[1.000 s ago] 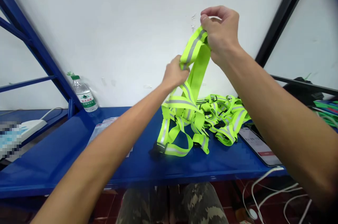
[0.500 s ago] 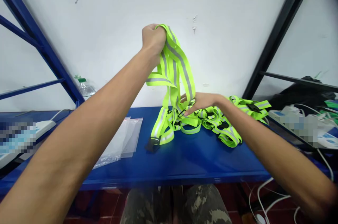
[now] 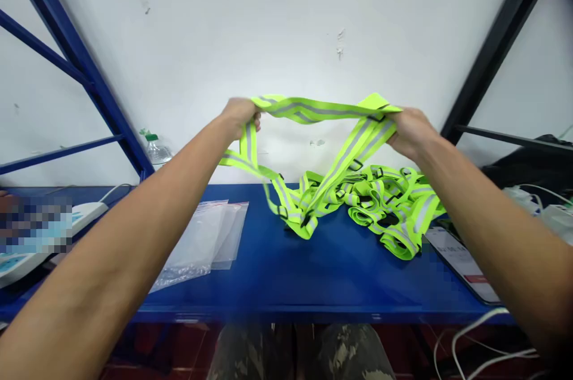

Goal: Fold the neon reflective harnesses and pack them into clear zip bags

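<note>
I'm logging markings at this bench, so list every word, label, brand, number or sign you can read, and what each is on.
No text can be read with certainty.
Phone: digits on the screen, too blurred to quote.
Clear plastic bags: faint reddish marks along the top edge, too small to read.
Bottle: no lettering shows; its lower part is hidden.
Yellow-green straps: no lettering visible.
</note>
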Available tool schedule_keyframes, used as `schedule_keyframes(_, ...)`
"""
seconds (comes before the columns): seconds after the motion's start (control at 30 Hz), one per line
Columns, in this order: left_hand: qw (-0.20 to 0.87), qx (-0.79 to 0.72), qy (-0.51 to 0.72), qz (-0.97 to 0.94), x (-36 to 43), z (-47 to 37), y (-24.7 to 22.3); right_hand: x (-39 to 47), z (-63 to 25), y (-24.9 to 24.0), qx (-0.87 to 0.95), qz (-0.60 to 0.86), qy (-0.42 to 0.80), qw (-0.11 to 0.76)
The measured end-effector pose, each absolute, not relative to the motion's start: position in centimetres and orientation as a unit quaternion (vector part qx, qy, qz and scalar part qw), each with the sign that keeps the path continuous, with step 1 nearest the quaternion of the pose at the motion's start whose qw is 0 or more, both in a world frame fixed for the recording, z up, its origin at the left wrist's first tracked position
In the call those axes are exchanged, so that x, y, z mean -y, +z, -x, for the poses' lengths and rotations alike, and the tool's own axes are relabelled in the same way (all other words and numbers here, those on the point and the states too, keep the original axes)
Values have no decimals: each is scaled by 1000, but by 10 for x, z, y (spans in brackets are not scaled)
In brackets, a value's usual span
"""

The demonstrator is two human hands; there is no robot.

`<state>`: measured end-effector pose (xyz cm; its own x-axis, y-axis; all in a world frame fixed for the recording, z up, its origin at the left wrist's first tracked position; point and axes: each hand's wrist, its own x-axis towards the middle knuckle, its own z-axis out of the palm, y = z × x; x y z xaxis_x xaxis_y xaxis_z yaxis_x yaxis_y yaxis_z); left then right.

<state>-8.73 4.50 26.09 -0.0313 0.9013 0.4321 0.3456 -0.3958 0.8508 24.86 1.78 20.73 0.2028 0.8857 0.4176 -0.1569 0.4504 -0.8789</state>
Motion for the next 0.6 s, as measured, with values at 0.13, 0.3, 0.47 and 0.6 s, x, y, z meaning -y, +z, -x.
schedule_keyframes(0.13, 360, -526, 296, -711, -29, 96, 228, -13, -256, 236, 450, 337, 322, 761)
schedule_keyframes(0.3, 374, -493, 193, -762, -17, 77, 210, 7, -221, 245, 460, 425, 275, 730)
schedule_keyframes(0.47, 79, -627, 161, -758, -13, 47, 209, 11, -188, 227, 538, 466, 320, 625)
schedule_keyframes(0.6, 282, -606, 177, -722, -6, 48, 214, 8, -189, 217, 537, 490, 337, 598)
